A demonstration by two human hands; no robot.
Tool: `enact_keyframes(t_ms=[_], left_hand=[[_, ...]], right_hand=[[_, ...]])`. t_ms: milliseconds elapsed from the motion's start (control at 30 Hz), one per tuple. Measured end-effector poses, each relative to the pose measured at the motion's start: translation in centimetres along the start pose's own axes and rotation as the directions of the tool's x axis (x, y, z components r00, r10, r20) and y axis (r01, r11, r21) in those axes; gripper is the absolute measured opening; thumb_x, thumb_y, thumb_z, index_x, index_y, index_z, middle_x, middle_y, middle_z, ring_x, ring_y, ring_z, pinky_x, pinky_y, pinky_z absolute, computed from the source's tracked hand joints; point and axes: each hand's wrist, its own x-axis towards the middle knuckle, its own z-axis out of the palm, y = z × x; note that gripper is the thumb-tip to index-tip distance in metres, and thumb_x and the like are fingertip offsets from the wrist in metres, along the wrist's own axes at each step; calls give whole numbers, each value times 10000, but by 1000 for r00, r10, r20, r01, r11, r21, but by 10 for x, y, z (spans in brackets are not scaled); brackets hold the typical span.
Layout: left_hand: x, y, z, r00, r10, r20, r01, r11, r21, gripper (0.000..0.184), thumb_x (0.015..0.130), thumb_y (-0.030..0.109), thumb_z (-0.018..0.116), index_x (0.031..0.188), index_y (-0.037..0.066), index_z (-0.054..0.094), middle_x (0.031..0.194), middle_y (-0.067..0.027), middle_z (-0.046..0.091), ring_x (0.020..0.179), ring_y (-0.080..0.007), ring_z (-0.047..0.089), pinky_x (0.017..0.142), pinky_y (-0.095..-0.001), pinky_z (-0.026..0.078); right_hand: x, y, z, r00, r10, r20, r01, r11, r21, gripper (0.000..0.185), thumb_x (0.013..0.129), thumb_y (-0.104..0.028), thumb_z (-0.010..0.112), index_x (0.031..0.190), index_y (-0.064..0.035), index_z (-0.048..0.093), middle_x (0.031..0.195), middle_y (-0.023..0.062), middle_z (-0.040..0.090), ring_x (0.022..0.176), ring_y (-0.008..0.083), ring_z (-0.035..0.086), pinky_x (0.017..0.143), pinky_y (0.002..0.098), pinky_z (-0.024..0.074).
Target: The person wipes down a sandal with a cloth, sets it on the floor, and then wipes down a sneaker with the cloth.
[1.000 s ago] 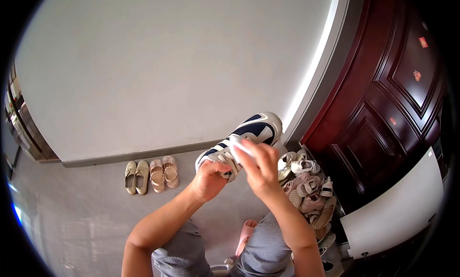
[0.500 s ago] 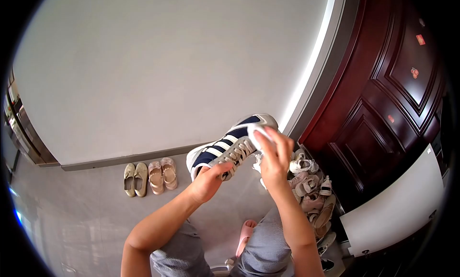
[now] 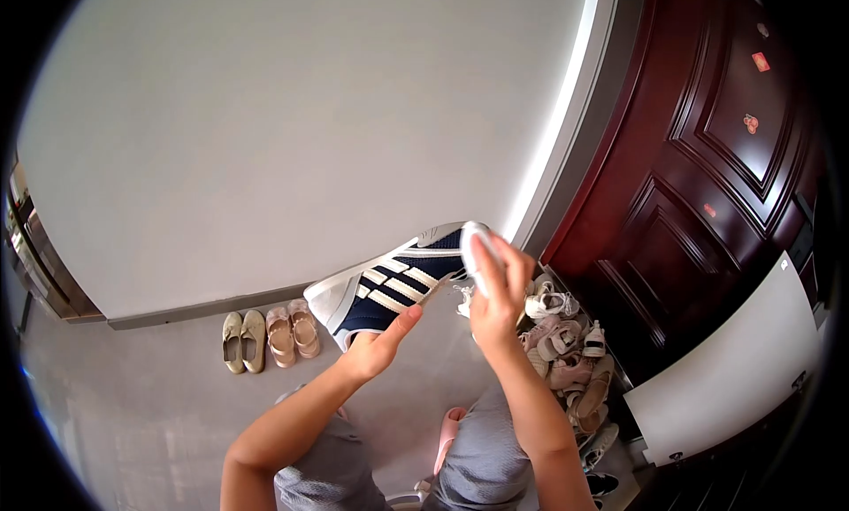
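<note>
My left hand (image 3: 373, 352) is closed on the heel-end opening of a navy sneaker (image 3: 402, 285) with white stripes and a pale sole. The sneaker is raised above the floor, tilted on its side with its toe toward the upper right. In my right hand (image 3: 500, 303) is a small white rounded pad (image 3: 472, 250), gripped at the toe end of the sneaker. The pad covers part of the toe; whether it touches the surface there, I cannot tell. The fingers of my left hand are partly hidden inside the shoe.
Beige flats (image 3: 243, 341) and pink shoes (image 3: 293, 332) stand by the wall (image 3: 292, 139). Several shoes (image 3: 570, 352) are piled at the right, beside a dark red door (image 3: 663, 237) and a white curved panel (image 3: 725, 378). A pink slipper (image 3: 449, 436) is below.
The sneaker has rolled so its striped side and sole edge face up more and its laces are mostly turned away. It has shifted slightly left; my right hand stays at the toe.
</note>
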Motion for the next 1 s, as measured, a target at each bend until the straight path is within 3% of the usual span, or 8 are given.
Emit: enact_keyframes(t_ms=[67,200,300,400,533,667,867,1000], left_hand=[[2,-10,1,983,186,-2,-184,976,112,451,1028,373,576,1308,18,580,1239,-76,636,1143,-199,566,982,-333,445],[-2,-8,0,986,165,-8,-158,959,235,383,1029,350,581,1247,36,608,1162,-85,652,1068,-212,591,927,-334,467],[0,-14,4,962,271,-20,-252,918,307,362,1032,346,578,1216,37,618,1115,-88,655,1023,-219,598,896,-342,477],[1,-14,2,968,252,8,-244,927,285,361,1036,350,566,1206,37,625,1096,-91,661,1010,-232,607,875,-358,483],[-1,-10,3,986,151,71,-166,912,376,350,1041,334,557,1224,44,627,1121,-105,666,1021,-254,614,879,-374,485],[2,-14,7,940,328,94,-333,825,457,361,1042,267,559,1322,39,587,1234,-131,649,1118,-279,600,962,-383,467],[1,-15,6,973,190,131,-230,828,512,350,1043,248,553,1322,40,587,1246,-134,644,1147,-290,591,978,-390,458],[3,-19,11,925,372,82,-365,806,465,341,1027,273,582,1275,39,608,1187,-132,654,1083,-294,606,935,-389,474]], right_hand=[[-3,-7,0,990,-109,95,105,994,40,475,804,136,625,1229,-58,712,1259,122,592,1107,313,535,939,398,474],[3,9,0,990,134,33,-134,991,2,518,814,157,597,1282,-51,675,1285,118,576,1105,319,528,939,395,475],[-1,3,2,999,34,41,-36,998,48,525,804,172,594,1270,-53,682,1263,120,589,1103,314,533,939,394,479],[-1,-6,1,987,-116,106,108,991,85,512,800,163,611,1261,-48,685,1245,117,602,1088,310,543,932,387,486],[1,3,-1,994,101,40,-103,993,52,503,804,166,584,1251,-39,694,1254,127,607,1104,306,554,947,396,483],[-7,-13,3,970,-169,174,155,984,91,458,777,35,714,1216,-97,725,1274,39,629,1046,247,553,929,358,454],[-3,10,1,997,27,76,-27,1000,-1,464,787,81,684,1221,-79,715,1271,72,624,1032,269,541,916,400,471],[-6,-13,2,966,-170,194,159,985,68,473,773,35,716,1221,-115,725,1274,35,631,1020,237,553,898,358,448]])
